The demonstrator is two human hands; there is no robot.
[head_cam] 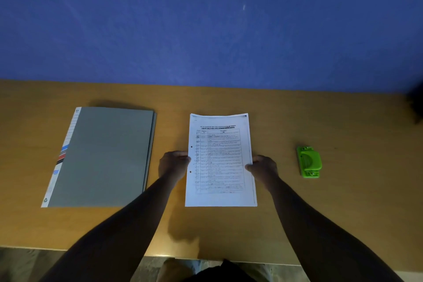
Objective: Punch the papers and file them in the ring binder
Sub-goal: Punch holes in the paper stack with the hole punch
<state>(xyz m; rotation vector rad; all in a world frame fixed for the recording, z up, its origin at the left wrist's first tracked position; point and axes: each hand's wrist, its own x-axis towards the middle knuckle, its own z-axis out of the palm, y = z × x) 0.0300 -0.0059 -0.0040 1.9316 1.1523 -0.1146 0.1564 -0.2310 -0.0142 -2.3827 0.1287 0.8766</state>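
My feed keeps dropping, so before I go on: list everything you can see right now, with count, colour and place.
ring binder: one, grey with a white striped spine, closed, flat on the left of the table.
papers: one white printed stack, sheet count unclear, two holes visible at its left edge, centre of the table.
hole punch: one, bright green, right of the papers, apart from them.
table: one, tan wood, against the wall.
wall: blue, behind the table.
left hand: grips the papers' left edge.
right hand: grips the papers' right edge.
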